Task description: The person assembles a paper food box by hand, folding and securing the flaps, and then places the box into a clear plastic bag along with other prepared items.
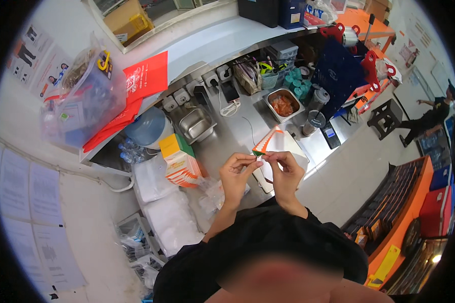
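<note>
Above the steel counter, both my hands pinch the lower end of a small orange, white and green paper carton (269,139). My left hand (236,177) grips its left side between thumb and fingertips. From the right, my right hand (286,174) pinches it in the same way, the two thumbs close together. Beneath them is a white flat-topped object (296,153), partly hidden by my hands. To the left of my left hand stands a stack of similar printed cartons (179,162). Clear plastic bags (212,197) lie just below that stack.
A steel pan of orange packets (283,103) and lidded cups (316,121) stand beyond my hands. A bare steel pan (196,126) and a charging phone (230,91) are further left. White wrapped packs (172,222) sit at left. A person (432,113) is far right.
</note>
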